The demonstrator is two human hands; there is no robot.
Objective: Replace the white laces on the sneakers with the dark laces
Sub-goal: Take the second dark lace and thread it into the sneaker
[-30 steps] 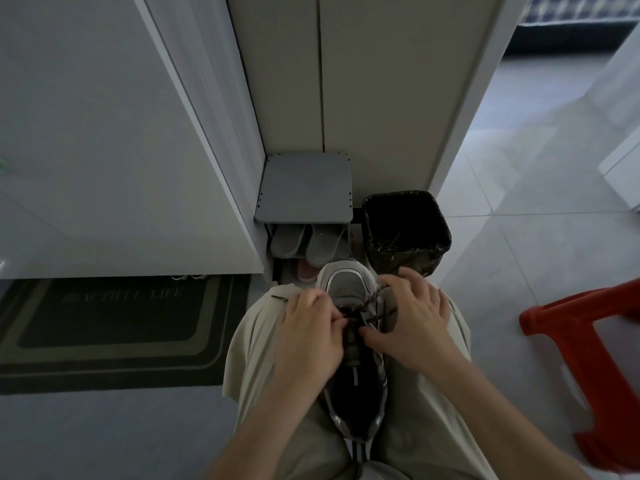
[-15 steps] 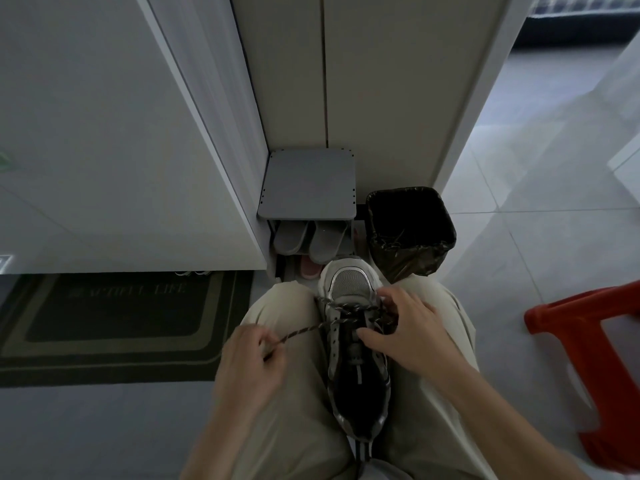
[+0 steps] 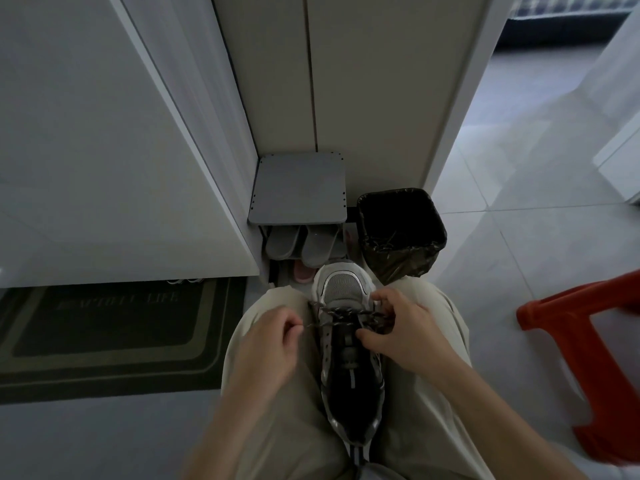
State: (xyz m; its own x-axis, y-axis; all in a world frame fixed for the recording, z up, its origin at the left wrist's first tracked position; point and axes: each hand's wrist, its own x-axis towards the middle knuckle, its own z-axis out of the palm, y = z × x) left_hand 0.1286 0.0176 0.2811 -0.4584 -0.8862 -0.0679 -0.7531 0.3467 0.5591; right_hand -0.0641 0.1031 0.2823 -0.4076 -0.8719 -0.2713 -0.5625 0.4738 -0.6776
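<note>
Sneaker on the lap, dark lace held at both ends

A dark doormat [image 3: 104,337] lies on the left and a red stool [image 3: 568,308] stands on the right; a grey shoe rack [image 3: 299,188] and a black-lined bin [image 3: 398,266] stand far against the wall. The grey sneaker [image 3: 351,393] lies between the knees, toe pointing away. The right hand [image 3: 405,334] curls over its right side, pinching the dark lace [image 3: 341,311] crossing the far eyelets. The left hand [image 3: 266,344], just left, pinches the other end taut.

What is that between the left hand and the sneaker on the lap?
In the head view, a short stretch of dark lace runs from the left hand to the sneaker, above the beige trouser leg.
</note>
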